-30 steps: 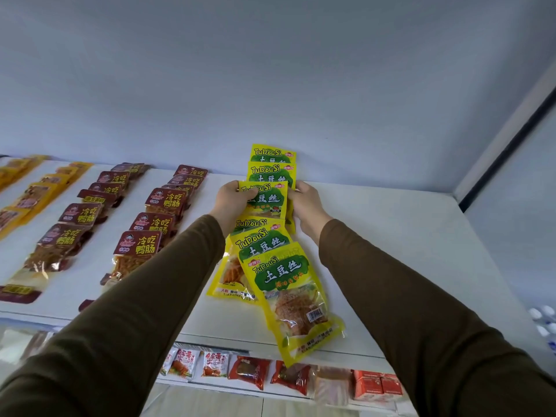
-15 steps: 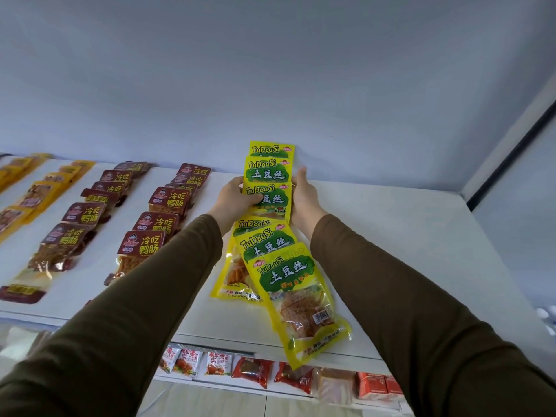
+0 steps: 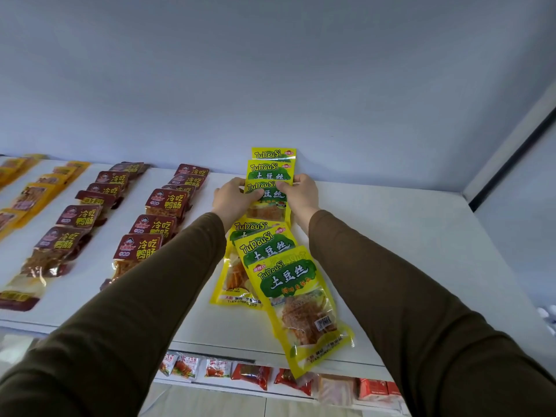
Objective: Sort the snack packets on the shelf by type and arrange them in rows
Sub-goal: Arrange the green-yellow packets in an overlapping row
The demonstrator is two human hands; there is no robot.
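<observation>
A white shelf (image 3: 391, 251) carries rows of snack packets running from its front edge to its back edge: dark red packets (image 3: 156, 212) on the left, and a row of overlapping yellow-green TuDouSi packets (image 3: 282, 284) near the middle. The left hand (image 3: 233, 198) and right hand (image 3: 302, 195) each pinch a side of one yellow-green packet (image 3: 266, 203) lying third from the back edge, thumbs on top.
</observation>
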